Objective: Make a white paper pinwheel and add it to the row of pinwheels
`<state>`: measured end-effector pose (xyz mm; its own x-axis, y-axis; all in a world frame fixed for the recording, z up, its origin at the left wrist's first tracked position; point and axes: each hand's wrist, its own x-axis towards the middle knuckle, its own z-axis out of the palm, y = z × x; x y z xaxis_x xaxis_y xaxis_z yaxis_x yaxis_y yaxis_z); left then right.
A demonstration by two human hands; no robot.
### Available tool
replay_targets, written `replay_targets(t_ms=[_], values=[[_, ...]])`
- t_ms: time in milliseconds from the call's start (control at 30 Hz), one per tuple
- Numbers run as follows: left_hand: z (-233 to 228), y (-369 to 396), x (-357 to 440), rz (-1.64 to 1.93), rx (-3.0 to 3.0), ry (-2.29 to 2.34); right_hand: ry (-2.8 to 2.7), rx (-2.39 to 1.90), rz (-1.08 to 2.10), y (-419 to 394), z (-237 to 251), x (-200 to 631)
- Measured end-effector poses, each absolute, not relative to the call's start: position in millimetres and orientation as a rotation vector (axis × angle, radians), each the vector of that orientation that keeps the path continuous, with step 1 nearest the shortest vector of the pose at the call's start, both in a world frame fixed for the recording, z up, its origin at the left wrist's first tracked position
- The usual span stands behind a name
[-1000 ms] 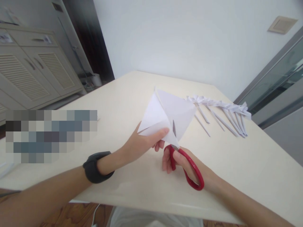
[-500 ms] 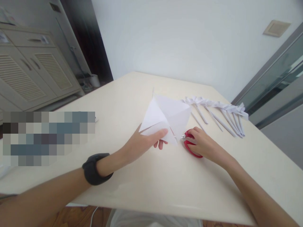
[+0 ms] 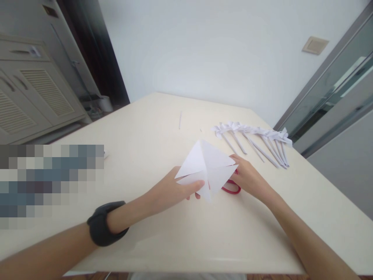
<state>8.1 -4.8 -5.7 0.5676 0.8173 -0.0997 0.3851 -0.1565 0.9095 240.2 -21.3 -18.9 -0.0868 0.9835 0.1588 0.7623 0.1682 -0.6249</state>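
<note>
Counter (image 3: 163, 128): big cream top carrying everything – it's taking up most of the view.

Folded paper (image 3: 208, 167): white, creased into triangles, sitting just above the counter right in the middle, its point aiming down toward the person.

Paper strips (image 3: 256, 140): a row of thin rolled white pieces lying fanned out further back on the right, well apart from both hands.

Left hand (image 3: 171, 190): coming in from the lower left, thumb on top and fingers under, pinching the near-left corner of the folded paper. A dark wristband (image 3: 103, 227) is sitting on that wrist.

Right hand (image 3: 250, 179): reaching in from the right, fingers loosely curled and touching the paper's right edge. It's resting over the scissors, not gripping them as far as I can tell.

Scissors (image 3: 231, 188): red handles lying flat on the counter, just right of the paper and half hidden behind it – the right hand is clearly the nearer one. Blades aren't showing, so I can't tell the long axis.
</note>
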Motion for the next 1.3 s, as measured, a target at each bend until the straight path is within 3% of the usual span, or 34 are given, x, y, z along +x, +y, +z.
replay_targets(t_ms=[300, 467, 1000, 1300], values=[[-0.7, -4.4, 11.2, 0.502, 1.746, 1.115, -1.604, -1.336, 1.013, -28.0, -4.6, 223.0], [-6.9, -1.9, 13.1, 0.491, 1.788, 1.134, -1.534, -1.362, 1.107, -25.6, -16.3, 214.7], [-10.9, 49.2, -2.4, 0.590, 1.607, 0.920, -1.824, -1.491, 0.749, -17.8, -38.3, 204.9], [-31.0, 65.7, -1.3, 0.414, 1.740, 0.812, -2.068, -1.578, 0.506, -26.5, -31.9, 199.7]])
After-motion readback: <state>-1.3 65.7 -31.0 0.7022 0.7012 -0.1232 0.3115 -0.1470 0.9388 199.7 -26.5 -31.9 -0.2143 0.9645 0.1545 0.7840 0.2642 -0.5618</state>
